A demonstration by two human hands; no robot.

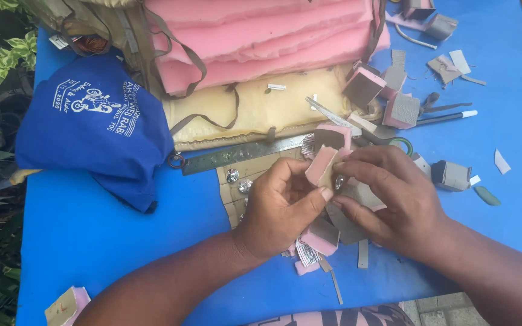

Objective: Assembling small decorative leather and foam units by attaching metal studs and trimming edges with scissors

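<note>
My left hand [279, 205] and my right hand [388, 196] meet at the middle of a blue table [92, 241]. Together they pinch a small pink foam block [321, 166] faced with tan material. The left thumb presses its lower edge, and the right fingers grip its right side. Under my hands lie more pink foam blocks [321, 235], grey-tan scraps [348, 226] and a tan sheet with round metal studs [232, 175].
A metal ruler [237, 154] lies beyond my hands. Behind it a stack of pink foam [261, 36] rests on yellow foam [267, 108] with straps. A blue cloth bag [95, 124] sits at left. Foam blocks [401, 110], a pen [448, 116] and scraps litter the right. Plants border the left edge.
</note>
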